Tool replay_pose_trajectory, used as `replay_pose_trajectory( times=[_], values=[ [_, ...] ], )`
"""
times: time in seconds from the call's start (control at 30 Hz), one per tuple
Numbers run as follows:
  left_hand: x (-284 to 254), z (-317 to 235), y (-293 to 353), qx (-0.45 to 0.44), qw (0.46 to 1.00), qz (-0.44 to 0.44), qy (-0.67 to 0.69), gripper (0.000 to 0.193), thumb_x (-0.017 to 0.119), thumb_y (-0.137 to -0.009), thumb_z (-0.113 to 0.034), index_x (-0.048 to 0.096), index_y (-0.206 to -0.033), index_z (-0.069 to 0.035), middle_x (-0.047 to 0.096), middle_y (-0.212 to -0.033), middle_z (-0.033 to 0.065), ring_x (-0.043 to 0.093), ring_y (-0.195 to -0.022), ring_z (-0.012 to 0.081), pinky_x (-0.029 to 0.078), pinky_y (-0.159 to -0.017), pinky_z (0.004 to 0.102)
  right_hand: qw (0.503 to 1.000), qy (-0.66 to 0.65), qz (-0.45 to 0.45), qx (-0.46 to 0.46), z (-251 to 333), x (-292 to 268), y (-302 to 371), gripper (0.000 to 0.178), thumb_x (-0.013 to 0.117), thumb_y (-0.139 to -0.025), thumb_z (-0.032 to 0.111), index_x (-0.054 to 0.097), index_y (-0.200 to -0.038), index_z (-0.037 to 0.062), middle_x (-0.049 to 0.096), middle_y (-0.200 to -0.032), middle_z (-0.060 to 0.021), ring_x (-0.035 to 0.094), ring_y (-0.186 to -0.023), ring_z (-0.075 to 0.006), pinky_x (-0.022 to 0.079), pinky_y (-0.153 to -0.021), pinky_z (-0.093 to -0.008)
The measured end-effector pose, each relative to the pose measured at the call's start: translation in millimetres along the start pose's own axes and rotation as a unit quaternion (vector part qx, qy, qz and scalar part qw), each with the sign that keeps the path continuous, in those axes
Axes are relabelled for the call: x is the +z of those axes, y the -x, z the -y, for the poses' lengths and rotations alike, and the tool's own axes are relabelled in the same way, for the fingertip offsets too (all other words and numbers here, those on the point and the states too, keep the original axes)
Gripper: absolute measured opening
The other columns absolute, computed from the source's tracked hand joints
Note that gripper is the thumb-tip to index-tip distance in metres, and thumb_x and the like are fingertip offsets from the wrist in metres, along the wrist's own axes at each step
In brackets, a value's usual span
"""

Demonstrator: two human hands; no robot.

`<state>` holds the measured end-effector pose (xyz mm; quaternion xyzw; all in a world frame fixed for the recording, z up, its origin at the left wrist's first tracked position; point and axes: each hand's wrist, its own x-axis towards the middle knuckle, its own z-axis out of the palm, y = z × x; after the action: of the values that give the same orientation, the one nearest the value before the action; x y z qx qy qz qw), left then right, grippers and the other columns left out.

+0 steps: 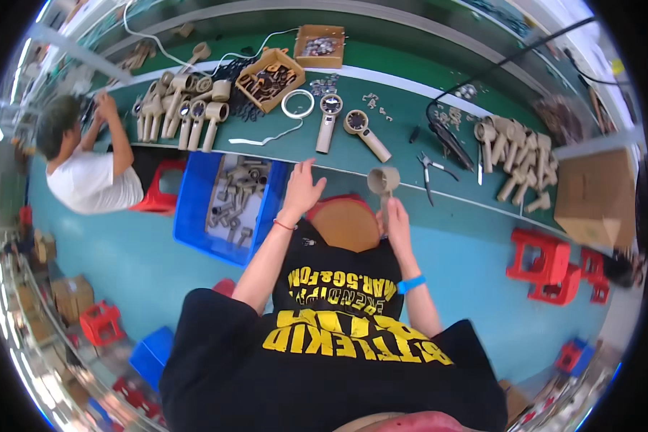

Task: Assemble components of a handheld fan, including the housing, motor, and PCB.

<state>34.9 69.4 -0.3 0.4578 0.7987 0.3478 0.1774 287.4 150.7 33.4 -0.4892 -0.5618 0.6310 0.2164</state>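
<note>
My right hand is closed around the handle of a beige handheld housing with a round, ring-shaped head, held upright just off the bench's front edge. My left hand hovers near that edge with its fingers apart and nothing in it. On the green bench beyond lie two similar units with dark inserts in their heads, one upright handheld unit and one slanted handheld unit. A pair of pliers rests open to the right, beside a black corded tool.
Beige housings crowd the bench's left, and another pile its right. Cardboard trays of parts stand behind a white ring. A blue bin sits below left. Red stools stand right; a co-worker sits left.
</note>
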Motion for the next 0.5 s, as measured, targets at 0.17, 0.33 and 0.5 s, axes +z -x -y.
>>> replay_pose_trajectory(
  times=[0.17, 0.33, 0.5],
  values=[
    [39.7, -34.0, -28.6, -0.006, 0.988, -0.123, -0.088, 0.064, 0.072, -0.080, -0.019, 0.043, -0.133, -0.001, 0.048, -0.127, 0.0239, 0.047, -0.118, 0.0418, 0.041, -0.100, 0.0456, 0.996, -0.071, 0.059, -0.015, -11.3, -11.1, -74.3, 0.033, 0.037, -0.105, 0.034, 0.054, -0.099, 0.0056, 0.057, -0.073, -0.0017, 0.050, -0.054, -0.0076, 0.040, -0.049, -0.0233],
    [69.5, -3.3, -76.7, -0.017, 0.973, -0.199, -0.113, 0.057, 0.074, -0.078, -0.023, 0.050, -0.125, -0.002, 0.053, -0.116, 0.0179, 0.052, -0.107, 0.0366, 0.044, -0.091, 0.0441, 0.984, -0.107, -0.008, -0.145, -40.9, -13.0, -119.1, 0.034, 0.035, -0.106, 0.034, 0.052, -0.103, 0.0050, 0.058, -0.078, -0.0027, 0.051, -0.057, -0.0075, 0.041, -0.050, -0.0223],
    [80.6, 9.3, -86.4, 0.015, 0.965, -0.222, -0.136, 0.044, 0.073, -0.079, -0.024, 0.057, -0.113, -0.001, 0.058, -0.099, 0.0134, 0.057, -0.092, 0.0323, 0.046, -0.079, 0.0424, 0.981, -0.095, -0.052, -0.162, -51.6, -13.8, -115.2, 0.036, 0.039, -0.105, 0.030, 0.053, -0.122, 0.0021, 0.056, -0.077, -0.0023, 0.050, -0.057, -0.0068, 0.039, -0.048, -0.0197]
  ],
)
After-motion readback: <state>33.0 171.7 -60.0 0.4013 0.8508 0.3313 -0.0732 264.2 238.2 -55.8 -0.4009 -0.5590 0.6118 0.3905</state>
